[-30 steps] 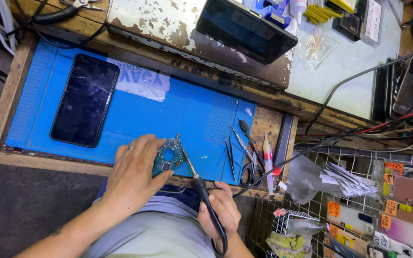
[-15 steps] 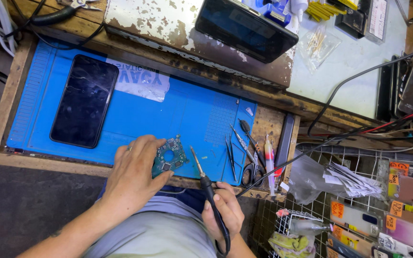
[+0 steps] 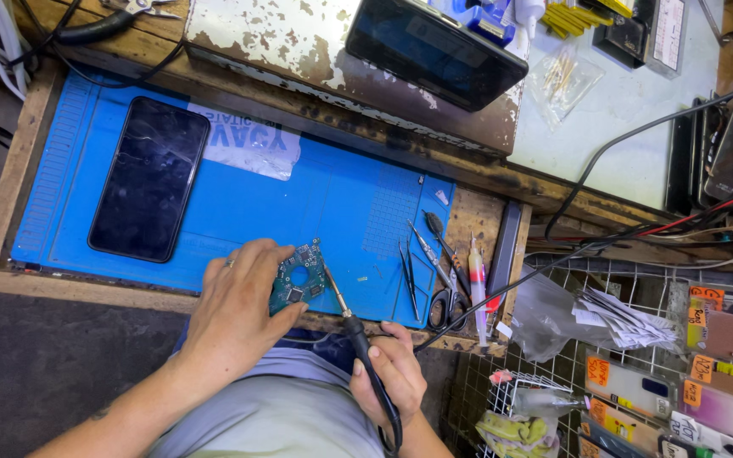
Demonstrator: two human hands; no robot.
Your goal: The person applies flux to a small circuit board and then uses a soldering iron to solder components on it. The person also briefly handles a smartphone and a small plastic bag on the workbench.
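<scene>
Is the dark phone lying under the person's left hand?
No: the phone lies apart at the far left of the blue mat, while the left hand holds a small green circuit board.

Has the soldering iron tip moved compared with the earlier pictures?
Yes. The soldering iron tip has drawn slightly back, toward the person, from the green circuit board on the blue mat, then come close again. The right hand holds it.

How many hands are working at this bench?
2. The left hand holds a small green circuit board on the blue mat; the right hand grips a soldering iron beside it.
</scene>
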